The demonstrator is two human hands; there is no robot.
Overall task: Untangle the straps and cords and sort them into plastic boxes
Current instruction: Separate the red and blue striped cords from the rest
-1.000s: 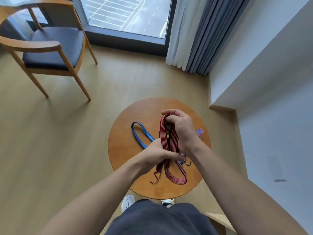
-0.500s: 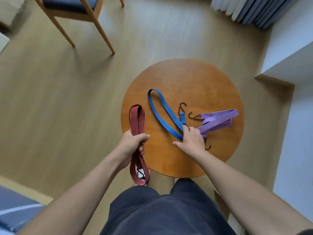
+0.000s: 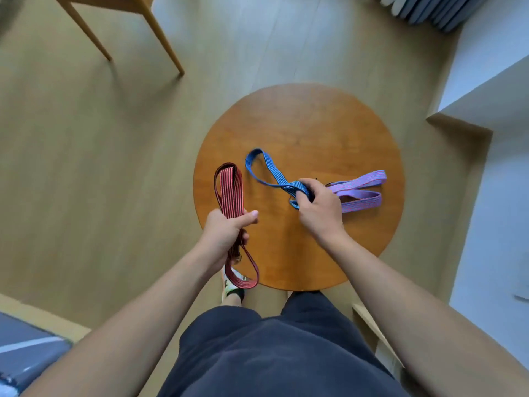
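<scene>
My left hand (image 3: 226,229) grips a folded red-and-black striped strap (image 3: 229,187) at the left edge of the round wooden table (image 3: 300,124); its loops stick up above my fist and hang down below it, past the table edge. My right hand (image 3: 317,207) grips the blue striped strap (image 3: 266,171) near its hooked end, and the strap's loop lies on the table to the left. A purple strap (image 3: 360,187) lies folded on the table just right of that hand. No plastic box is in view.
Wooden chair legs (image 3: 160,38) stand on the floor at the upper left. A white wall corner (image 3: 486,96) and grey curtains (image 3: 429,10) close off the right side. A grey-blue cushion edge (image 3: 25,351) shows at the lower left. My legs are below the table.
My right hand, which lay on the blue strap, has now curled round it. The left hand keeps the red strap at the table's left edge. The view has tilted further down.
</scene>
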